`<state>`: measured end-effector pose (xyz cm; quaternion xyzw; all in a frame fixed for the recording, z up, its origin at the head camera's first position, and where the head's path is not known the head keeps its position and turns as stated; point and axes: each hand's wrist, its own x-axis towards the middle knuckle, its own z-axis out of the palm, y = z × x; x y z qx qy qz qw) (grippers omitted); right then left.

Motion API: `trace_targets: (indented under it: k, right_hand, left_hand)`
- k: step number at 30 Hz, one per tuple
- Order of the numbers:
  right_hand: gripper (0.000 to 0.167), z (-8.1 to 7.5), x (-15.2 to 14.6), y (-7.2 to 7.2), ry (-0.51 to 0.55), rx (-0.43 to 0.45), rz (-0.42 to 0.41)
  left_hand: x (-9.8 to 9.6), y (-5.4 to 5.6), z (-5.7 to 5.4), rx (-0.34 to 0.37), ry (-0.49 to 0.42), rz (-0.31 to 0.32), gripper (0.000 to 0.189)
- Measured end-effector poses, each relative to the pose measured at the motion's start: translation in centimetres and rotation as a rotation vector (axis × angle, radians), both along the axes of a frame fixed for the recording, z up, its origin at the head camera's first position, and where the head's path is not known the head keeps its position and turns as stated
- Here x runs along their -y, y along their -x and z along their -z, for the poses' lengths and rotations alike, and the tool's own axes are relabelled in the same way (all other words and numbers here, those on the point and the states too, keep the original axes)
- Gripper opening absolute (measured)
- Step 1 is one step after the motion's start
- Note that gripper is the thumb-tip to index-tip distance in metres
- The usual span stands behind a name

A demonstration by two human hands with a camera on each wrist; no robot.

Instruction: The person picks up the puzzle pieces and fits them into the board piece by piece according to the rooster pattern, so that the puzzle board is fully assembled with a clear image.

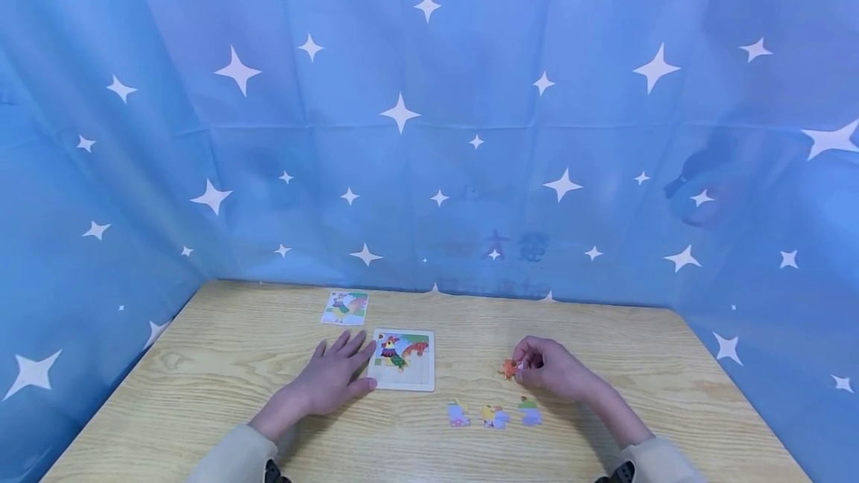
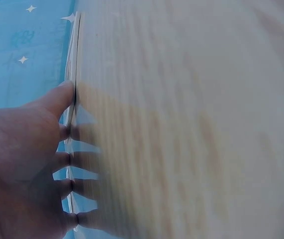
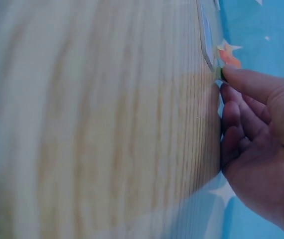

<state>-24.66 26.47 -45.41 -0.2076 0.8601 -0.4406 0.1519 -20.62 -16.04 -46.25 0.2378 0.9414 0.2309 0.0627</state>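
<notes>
Loose puzzle pieces, three: left piece, middle piece, right piece; laid in a spaced row on the near part of the tabletop.

Left hand: palm down, fingers straight and spread; thumb and index finger at the tray's left edge, seemingly touching. Judged best used as a light brace, fingertips kept off the bare recess.

Right hand: thumb and fingertips pinch the orange puzzle piece, right of the tray and beyond the row. Whether it clears the tabletop: cannot tell. Handling, as judged: grip by the edge, picture uppermost; turn to match the outline before lowering; press level, never force a tab.

Puzzle tray: pale rim; rooster picture partly filled, upper portion set, lower portion bare.

Printed card: rooster picture, beyond the left hand; useful for checking orientation.

Backdrop curtain: blue, white stars.
</notes>
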Motion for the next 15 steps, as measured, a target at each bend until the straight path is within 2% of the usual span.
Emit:
trace_targets:
  k: [6, 15]
  right_hand:
    - [0.013, 0.33, 0.07, -0.04, 0.001, -0.036, 0.027]
    - [0.012, 0.32, 0.24, -0.32, 0.021, -0.073, 0.042]
  left_hand:
    - [0.15, 0.58, 1.17, -0.016, -0.004, 0.003, 0.066]
    - [0.22, 0.61, 1.18, -0.020, -0.007, 0.007, 0.066]
